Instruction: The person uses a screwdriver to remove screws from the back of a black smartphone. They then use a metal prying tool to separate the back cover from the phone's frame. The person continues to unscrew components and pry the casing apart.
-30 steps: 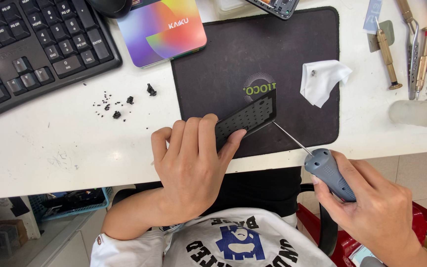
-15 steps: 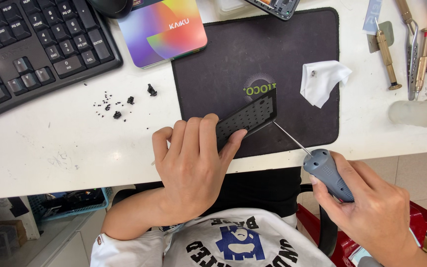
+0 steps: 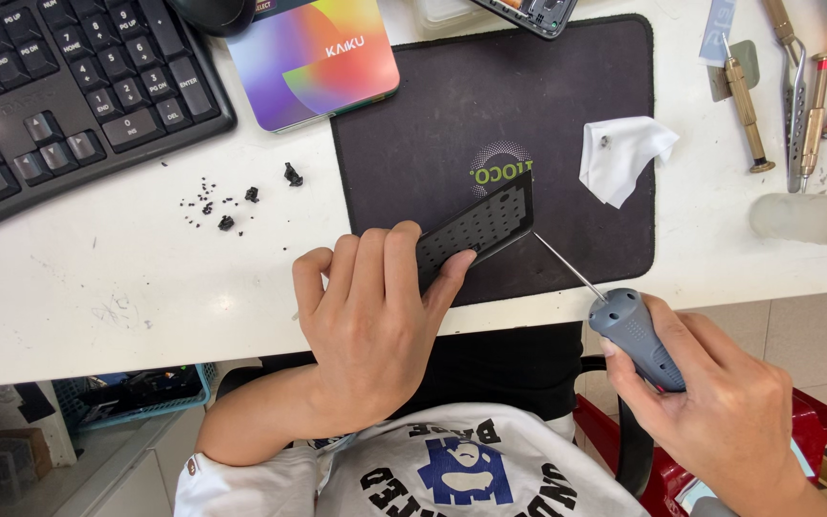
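Left hand (image 3: 370,321) is lying palm down at the near edge of the white desk (image 3: 136,287), its fingers close together and curled over 1 end of a flat black perforated panel (image 3: 480,227), with the thumb pressing against the panel's lower edge. The panel is resting tilted on the near part of the dark work mat (image 3: 413,124), its far end lying over the mat's round printed mark.

Right hand (image 3: 720,402) is hanging off the desk's front edge, fingers wrapped tight around the grey handle of a precision screwdriver (image 3: 624,321). The thin shaft is pointing up and left, its tip sitting just beside the panel's right corner; whether it is touching cannot be told.

A crumpled white cloth (image 3: 624,153) is lying on the mat's right side. A black keyboard (image 3: 59,96) is sitting at far left, with a rainbow-coloured box (image 3: 313,62) beside it. Small black bits and screws (image 3: 227,201) are lying scattered between the keyboard and the mat. Several brass-handled tools (image 3: 796,86) are lying at far right.
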